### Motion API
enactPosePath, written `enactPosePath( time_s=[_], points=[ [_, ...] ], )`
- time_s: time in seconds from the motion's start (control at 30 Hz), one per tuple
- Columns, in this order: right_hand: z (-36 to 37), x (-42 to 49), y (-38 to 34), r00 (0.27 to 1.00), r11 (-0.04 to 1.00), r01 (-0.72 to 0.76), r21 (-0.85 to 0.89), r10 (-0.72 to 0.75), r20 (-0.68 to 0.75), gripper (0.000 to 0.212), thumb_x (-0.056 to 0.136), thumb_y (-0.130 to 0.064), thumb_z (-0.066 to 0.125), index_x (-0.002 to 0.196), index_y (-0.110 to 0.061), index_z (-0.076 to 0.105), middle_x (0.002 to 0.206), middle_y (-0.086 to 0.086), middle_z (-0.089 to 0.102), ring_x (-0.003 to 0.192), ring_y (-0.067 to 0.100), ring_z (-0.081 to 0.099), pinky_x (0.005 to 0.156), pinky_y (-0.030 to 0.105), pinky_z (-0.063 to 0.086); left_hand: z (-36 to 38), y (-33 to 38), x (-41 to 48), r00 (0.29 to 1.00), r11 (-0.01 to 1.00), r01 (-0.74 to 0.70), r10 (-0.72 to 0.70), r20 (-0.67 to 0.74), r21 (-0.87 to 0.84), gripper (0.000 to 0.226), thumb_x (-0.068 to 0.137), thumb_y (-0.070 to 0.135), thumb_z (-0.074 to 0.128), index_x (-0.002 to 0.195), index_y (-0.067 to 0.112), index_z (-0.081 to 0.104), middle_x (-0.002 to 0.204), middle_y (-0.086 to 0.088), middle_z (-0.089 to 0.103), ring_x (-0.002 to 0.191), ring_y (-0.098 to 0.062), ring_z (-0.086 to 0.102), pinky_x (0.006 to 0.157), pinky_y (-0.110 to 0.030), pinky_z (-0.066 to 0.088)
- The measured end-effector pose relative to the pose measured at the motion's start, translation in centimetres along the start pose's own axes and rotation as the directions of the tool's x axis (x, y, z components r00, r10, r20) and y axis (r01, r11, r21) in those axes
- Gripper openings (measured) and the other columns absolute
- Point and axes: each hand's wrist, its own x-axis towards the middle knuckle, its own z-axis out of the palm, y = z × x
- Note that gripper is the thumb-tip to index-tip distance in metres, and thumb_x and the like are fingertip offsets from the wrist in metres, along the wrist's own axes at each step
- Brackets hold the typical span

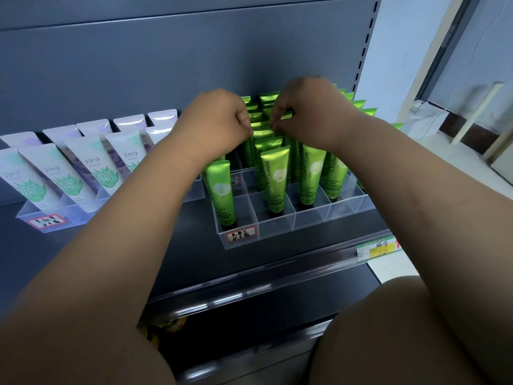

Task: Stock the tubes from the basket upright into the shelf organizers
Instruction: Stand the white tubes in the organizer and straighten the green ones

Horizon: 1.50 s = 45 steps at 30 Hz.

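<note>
Both hands, the left hand (pixel 219 120) and right hand (pixel 308 112), cover the far rows of green tubes (pixel 274 176), hiding their fingertips and whatever they pinch. The handwritten label (pixel 241 234) on the clear organizer (pixel 305 220) is too small to read. An orange-yellow item (pixel 169 325) below the shelf edge is mostly hidden.

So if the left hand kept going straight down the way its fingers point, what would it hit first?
Most likely the left hand meets the crimped top of a green tube in the clear organizer; depth is hard to judge.
</note>
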Motion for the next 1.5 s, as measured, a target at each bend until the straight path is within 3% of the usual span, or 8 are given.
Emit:
enactPosePath(
  time_s=[0.33,0.97,1.17,1.5],
  points=[
    [0.5,0.1,0.1,0.999,0.997,0.046,-0.054,-0.047,-0.017,0.016,0.088,-0.027,0.065,0.096,-0.025,0.078,0.1,0.002,0.069,0.101,0.031,0.058,0.089,0.042,0.049,0.2,0.0,0.2,0.999,0.995,-0.035,0.038,-0.029,0.091,0.022,0.08,0.025,0.07,0.063,0.033,0.059,0.084,0.008,0.07,0.088,-0.021,0.066,0.083,-0.042,0.057],
    [0.0,0.0,-0.4,1.0,1.0,-0.001,-0.018,0.001,-0.006,0.017,0.087,-0.027,0.065,0.095,-0.028,0.08,0.099,-0.001,0.071,0.097,0.026,0.064,0.084,0.043,0.055,-0.2,0.0,-0.1,1.0,0.999,-0.018,0.018,0.006,-0.029,0.003,0.085,0.022,0.073,0.083,0.022,0.076,0.084,0.007,0.07,0.088,-0.019,0.066,0.079,-0.032,0.053],
    [-0.5,-0.2,-0.2,0.996,0.997,-0.051,0.054,0.054,-0.064,0.021,0.089,-0.016,0.064,0.102,-0.024,0.08,0.104,-0.002,0.075,0.098,0.022,0.068,0.088,0.037,0.054,-0.9,-1.0,0.2,0.994,0.993,0.05,-0.06,-0.087,-0.106,0.022,0.092,0.035,0.065,0.081,0.017,0.072,0.081,-0.001,0.073,0.075,-0.026,0.064,0.071,-0.033,0.051],
    [-0.6,-0.9,0.0,0.994,0.989,-0.066,0.131,0.077,-0.082,0.018,0.09,-0.018,0.065,0.1,-0.022,0.08,0.1,-0.003,0.075,0.092,0.018,0.067,0.083,0.029,0.051,-0.9,-1.4,-0.4,0.982,0.995,0.045,-0.061,-0.179,-0.092,0.012,0.088,0.021,0.064,0.087,0.019,0.075,0.082,0.002,0.073,0.083,-0.022,0.066,0.073,-0.031,0.051]
  ],
)
